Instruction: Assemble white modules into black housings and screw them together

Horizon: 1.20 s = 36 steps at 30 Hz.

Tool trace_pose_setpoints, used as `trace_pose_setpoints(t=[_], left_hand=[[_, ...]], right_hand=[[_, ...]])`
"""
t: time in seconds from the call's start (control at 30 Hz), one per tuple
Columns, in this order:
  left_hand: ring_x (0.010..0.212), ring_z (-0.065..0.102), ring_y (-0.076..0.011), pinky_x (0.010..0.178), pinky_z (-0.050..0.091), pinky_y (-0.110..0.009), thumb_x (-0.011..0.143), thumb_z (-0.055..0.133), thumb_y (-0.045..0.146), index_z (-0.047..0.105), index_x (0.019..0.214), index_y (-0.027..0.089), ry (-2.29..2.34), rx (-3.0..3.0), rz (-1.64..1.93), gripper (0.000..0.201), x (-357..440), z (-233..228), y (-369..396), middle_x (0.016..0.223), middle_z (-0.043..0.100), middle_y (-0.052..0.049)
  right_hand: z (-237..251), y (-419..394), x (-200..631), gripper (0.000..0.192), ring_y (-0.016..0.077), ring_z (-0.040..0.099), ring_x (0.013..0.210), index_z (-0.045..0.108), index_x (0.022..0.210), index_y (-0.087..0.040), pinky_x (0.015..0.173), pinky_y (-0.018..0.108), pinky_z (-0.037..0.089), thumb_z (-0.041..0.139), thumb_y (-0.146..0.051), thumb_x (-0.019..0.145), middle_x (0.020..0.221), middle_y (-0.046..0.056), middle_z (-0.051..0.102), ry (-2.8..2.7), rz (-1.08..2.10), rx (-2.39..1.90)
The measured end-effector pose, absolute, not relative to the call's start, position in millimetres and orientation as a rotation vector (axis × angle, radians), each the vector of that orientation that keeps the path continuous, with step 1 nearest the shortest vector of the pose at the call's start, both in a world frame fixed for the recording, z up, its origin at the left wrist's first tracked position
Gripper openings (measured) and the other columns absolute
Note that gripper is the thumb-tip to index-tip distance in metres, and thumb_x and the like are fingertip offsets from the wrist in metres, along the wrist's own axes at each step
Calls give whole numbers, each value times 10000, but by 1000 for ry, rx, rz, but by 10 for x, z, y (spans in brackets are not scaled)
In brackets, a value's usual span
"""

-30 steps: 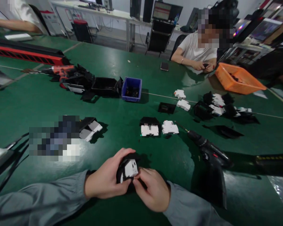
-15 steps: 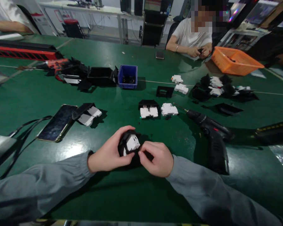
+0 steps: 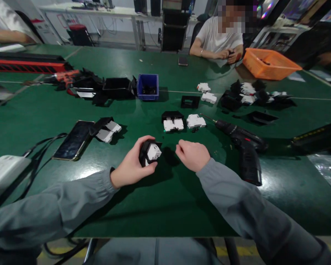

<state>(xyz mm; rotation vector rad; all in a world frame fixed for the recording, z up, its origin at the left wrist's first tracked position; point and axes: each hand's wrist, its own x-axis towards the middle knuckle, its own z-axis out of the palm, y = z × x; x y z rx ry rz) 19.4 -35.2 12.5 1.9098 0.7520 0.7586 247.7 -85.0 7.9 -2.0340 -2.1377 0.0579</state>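
My left hand (image 3: pixel 134 162) is closed around a black plastic housing with a white block, like a small circuit breaker (image 3: pixel 153 151), set in it. To its right, apart from it, my right hand (image 3: pixel 192 154) is curled with the fingertips together; whatever it pinches, if anything, is hidden. Just beyond the hands lies another black housing (image 3: pixel 172 116) with white modules in it. Beside that sits a loose white module (image 3: pixel 195 121) with small dark bits at its front. A black cordless drill (image 3: pixel 244 147) lies to the right, its bit pointing toward the loose module.
Left are a phone (image 3: pixel 75 140), a housing with white modules (image 3: pixel 109 130) and a white box with a cable (image 3: pixel 9 173). Farther back stand a blue bin (image 3: pixel 148 87), a black frame (image 3: pixel 190 102), more modules (image 3: pixel 209 98) and an orange basket (image 3: pixel 270 65). A person sits opposite.
My right hand has drawn away from the held housing, to the right and forward, still curled. My left hand keeps hold of the housing. The whole view has shifted slightly.
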Motion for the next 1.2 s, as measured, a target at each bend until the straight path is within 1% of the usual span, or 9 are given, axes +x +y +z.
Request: trace_pose_setpoints(t=[0.13,0.23,0.3,0.4,0.5,0.63,0.83,1.0,1.2], left_hand=[[1021,596,-210,926,515,-377,751,683,186,383,1325,189,775,1893,789,648,206,115,-349,1160,565,-79],[1046,595,-219,946,508,-393,750,690,189,377,1336,186,760,1911,797,665,207,89,-351,1175,567,-87],[1097,584,-241,988,488,-417,731,712,191,370,1353,191,732,1949,796,710,199,65,-357,1223,558,-103],[1164,558,-273,1029,460,-437,701,757,220,359,1382,201,696,2031,789,789,177,34,-369,1296,524,-129],[1187,541,-286,1030,455,-439,697,777,261,351,1396,215,678,2110,782,820,158,22,-373,1314,506,-135],[1175,542,-290,1005,472,-437,693,784,299,338,1411,226,667,2178,777,849,147,20,-369,1305,499,-128],[1127,553,-272,943,507,-409,677,772,260,307,1427,227,678,2229,749,882,153,36,-392,1270,495,-114],[1114,555,-270,935,509,-409,687,775,276,301,1424,230,669,2243,714,878,155,63,-397,1256,494,-112],[1153,553,-285,986,489,-436,732,759,326,315,1415,221,646,2220,718,821,157,63,-383,1282,498,-124]], right_hand=[[133,-992,2428,155,145,532,624,555,880,-181,577,283,364,433,-226,964,779,36,602,-1983,277,-1630],[148,-1103,2255,105,129,530,635,592,905,-184,579,263,401,517,-245,946,793,24,590,-1919,478,-1330],[140,-1160,2130,86,118,534,618,623,899,-189,568,250,418,585,-261,927,777,11,607,-1834,641,-1230],[129,-1203,2013,77,108,542,586,643,859,-186,543,236,429,646,-256,892,728,-8,629,-1667,858,-1236],[140,-1207,1993,92,104,546,568,655,817,-181,525,225,429,683,-257,861,691,-16,635,-1586,971,-1270],[182,-1191,2010,103,105,549,561,691,780,-176,526,229,433,718,-264,825,690,-4,661,-1549,1022,-1288],[249,-1167,2024,111,115,572,564,739,768,-175,542,242,458,757,-284,778,685,6,687,-1379,1279,-1309],[305,-1164,2070,95,126,590,614,741,755,-175,582,251,470,761,-267,757,700,8,694,-1426,1305,-1358],[316,-1183,2072,125,111,553,596,701,744,-164,564,242,454,749,-279,758,690,3,667,-1449,1324,-1359]])
